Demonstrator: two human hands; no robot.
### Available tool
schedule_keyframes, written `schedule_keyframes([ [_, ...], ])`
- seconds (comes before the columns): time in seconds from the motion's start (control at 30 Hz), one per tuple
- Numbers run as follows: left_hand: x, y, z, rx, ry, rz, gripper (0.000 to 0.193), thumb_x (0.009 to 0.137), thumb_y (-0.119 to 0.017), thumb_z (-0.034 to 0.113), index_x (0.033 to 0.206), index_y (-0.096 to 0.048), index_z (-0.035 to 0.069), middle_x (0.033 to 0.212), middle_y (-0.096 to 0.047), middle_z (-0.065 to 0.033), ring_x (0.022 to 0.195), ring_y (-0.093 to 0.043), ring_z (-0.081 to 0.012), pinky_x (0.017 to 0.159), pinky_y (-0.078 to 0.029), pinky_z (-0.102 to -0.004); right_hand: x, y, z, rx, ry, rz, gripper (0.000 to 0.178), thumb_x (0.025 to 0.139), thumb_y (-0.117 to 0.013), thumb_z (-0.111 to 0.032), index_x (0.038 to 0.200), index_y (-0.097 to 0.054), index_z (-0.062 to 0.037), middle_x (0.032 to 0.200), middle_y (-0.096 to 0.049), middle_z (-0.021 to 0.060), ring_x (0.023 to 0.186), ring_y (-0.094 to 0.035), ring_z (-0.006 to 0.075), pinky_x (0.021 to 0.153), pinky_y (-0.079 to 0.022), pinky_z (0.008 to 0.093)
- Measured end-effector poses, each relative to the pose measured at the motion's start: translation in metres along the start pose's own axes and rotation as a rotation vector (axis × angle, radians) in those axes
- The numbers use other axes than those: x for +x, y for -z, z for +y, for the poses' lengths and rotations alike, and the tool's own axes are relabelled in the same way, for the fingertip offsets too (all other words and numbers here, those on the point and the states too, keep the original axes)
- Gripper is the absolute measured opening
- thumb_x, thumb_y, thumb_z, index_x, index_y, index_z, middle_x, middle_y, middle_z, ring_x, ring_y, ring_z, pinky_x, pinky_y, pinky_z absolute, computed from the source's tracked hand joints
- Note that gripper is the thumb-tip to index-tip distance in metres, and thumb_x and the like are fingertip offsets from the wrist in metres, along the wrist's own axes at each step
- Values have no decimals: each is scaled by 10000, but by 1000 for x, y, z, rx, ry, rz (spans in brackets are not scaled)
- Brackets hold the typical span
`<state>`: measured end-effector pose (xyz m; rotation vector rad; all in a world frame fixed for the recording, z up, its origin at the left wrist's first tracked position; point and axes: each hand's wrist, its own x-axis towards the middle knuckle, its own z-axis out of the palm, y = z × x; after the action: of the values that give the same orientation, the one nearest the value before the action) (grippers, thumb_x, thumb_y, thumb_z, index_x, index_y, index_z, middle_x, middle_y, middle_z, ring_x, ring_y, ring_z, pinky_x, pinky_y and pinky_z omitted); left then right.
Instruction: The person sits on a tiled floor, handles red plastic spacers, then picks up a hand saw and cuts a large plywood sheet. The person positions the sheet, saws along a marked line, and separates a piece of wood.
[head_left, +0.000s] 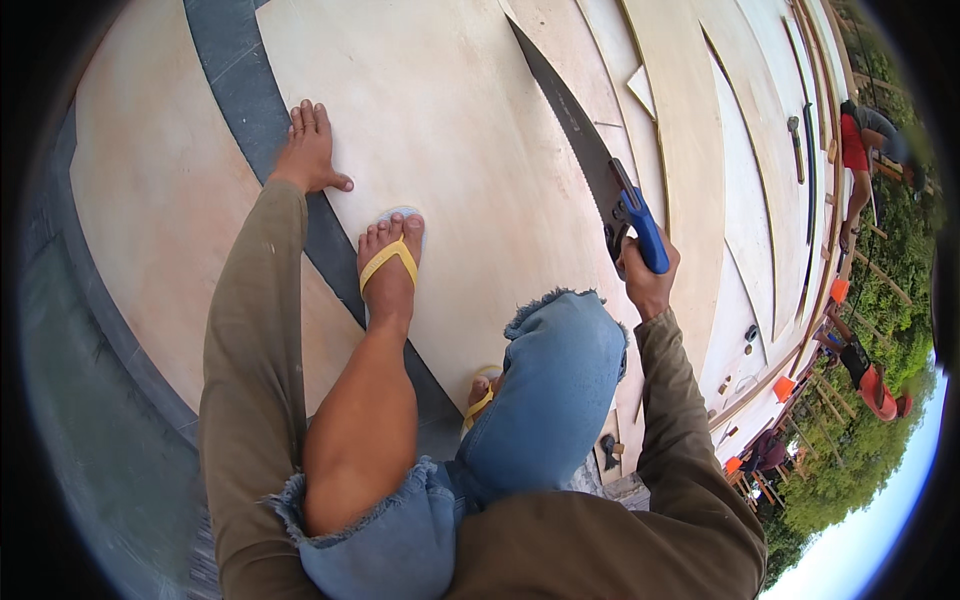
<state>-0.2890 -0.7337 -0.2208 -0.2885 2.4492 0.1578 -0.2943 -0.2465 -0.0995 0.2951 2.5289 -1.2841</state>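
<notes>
My right hand (648, 272) is wrapped round the blue handle of a hand saw (580, 125). Its long dark blade points away from me, toothed edge to the left, above or against a pale plywood sheet (440, 110); whether it touches the wood I cannot tell. My left hand (309, 150) lies flat with fingers spread at the left edge of that sheet, by a dark grey strip (240, 75). To the left of the strip lies another plywood sheet (150, 180). My foot in a yellow-strapped flip-flop (391, 260) stands on the pale sheet near my left hand.
Several long plywood offcuts (690, 150) lie to the right. Beyond them are a hammer (796, 150) and a long dark bar (810, 175). A small dark object (609, 452) lies by my right knee. Other people, one in red shorts (853, 142), are at the far right.
</notes>
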Motion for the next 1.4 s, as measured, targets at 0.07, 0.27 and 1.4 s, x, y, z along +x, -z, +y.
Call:
schedule_keyframes([
  [0.07,1,1,-3,-17,-14,-6,1465,585,-975,401,1559,-8,-108,1627,3,-372,1533,-16,-492,1261,-174,-498,70,-52,-5,168,118,-77,346,857,-643,-45,1193,-685,28,702,-577,-36,603,-484,40,550,-408,240],
  [0.27,3,10,-7,81,-43,-85,1463,595,-978,365,1575,17,-71,1632,-4,-361,1538,-28,-477,1256,-203,-503,26,-8,0,168,26,-90,370,855,-643,-38,1216,-672,36,813,-648,-7,671,-546,72,623,-455,247],
  [1.4,-1,11,-12,214,-52,-89,1403,642,-938,413,1599,-5,-12,1651,-60,-318,1543,-114,-442,1258,-188,-499,-71,52,18,68,140,-74,515,807,-583,26,1319,-620,64,878,-686,37,665,-584,47,650,-485,220],
])
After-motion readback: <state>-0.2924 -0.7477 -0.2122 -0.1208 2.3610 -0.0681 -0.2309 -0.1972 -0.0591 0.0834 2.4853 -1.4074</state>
